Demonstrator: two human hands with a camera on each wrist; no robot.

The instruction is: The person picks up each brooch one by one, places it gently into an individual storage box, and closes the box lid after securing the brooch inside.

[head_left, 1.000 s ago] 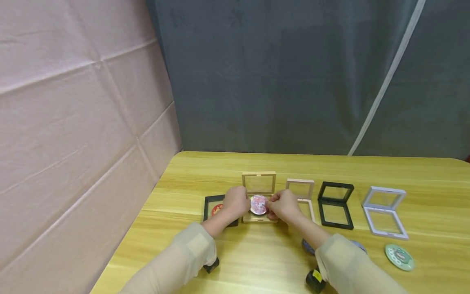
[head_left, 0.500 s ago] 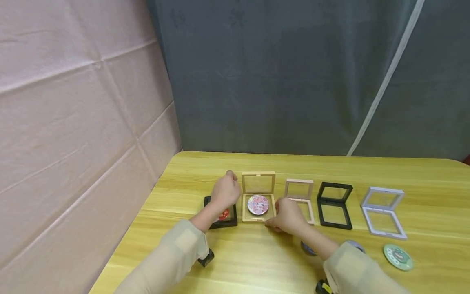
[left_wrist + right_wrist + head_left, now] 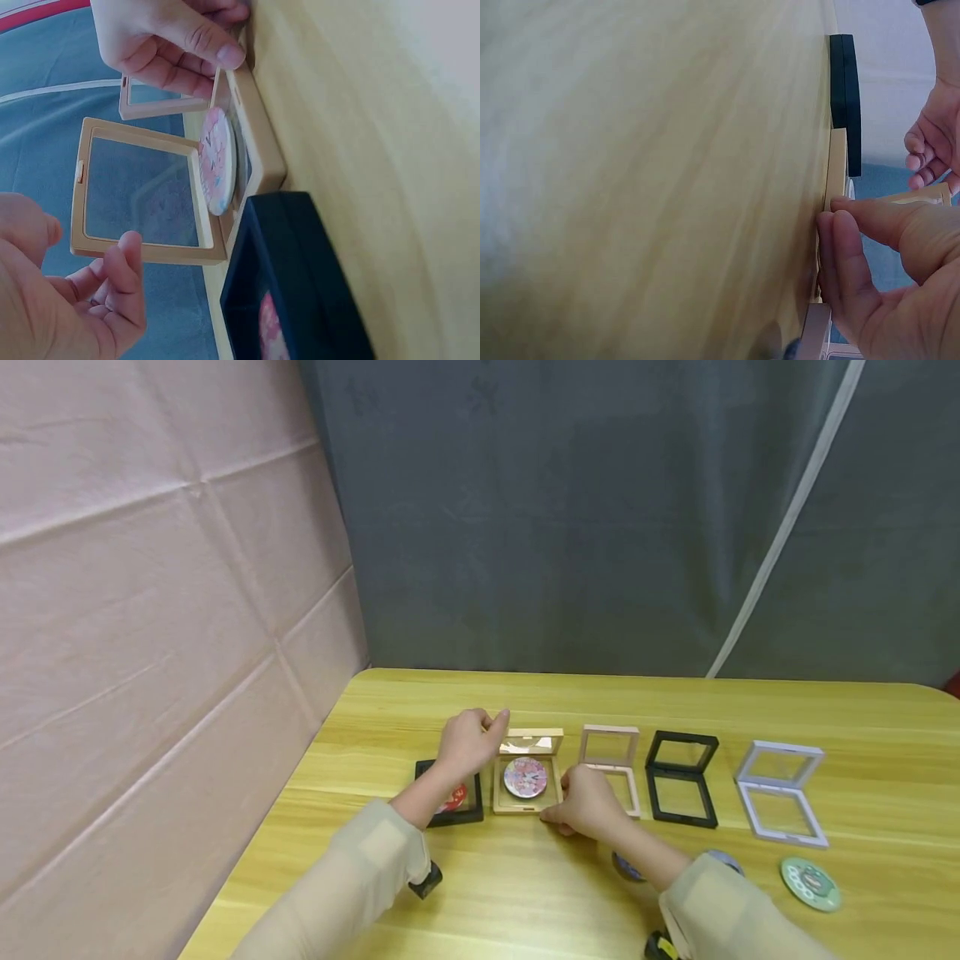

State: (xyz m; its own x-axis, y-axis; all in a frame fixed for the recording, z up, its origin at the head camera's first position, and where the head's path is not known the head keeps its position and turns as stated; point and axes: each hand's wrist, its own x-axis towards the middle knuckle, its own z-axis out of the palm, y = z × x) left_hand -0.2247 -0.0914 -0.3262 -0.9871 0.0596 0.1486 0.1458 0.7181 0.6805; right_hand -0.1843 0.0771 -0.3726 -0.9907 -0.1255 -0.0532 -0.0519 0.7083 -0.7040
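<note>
A gold-beige hinged display frame (image 3: 527, 810) lies at mid-table with its lid (image 3: 202, 253) raised and leaning forward. On the clear film of its base rests a round pink badge (image 3: 525, 777). My left hand (image 3: 468, 743) is at the lid's left side, its fingers loosely bent and fingertips right by the lid's edge in the left wrist view. With thumb and fingers, my right hand (image 3: 588, 802) pinches the front right corner of the base, as the right wrist view shows. The left forearm partly covers a closed black frame (image 3: 468, 817) holding a red badge (image 3: 455, 798).
Open pink (image 3: 635, 793), black (image 3: 684, 820) and white (image 3: 791, 837) frames stand to the right. Nearer me lie a green badge (image 3: 810, 884) and blue-purple badges (image 3: 724, 860), partly hidden by my right arm. A grey curtain (image 3: 525, 527) hangs behind the table.
Both hands have come away from the badge. The right has moved to the base's front corner. The left went back to the lid, which now tips forward.
</note>
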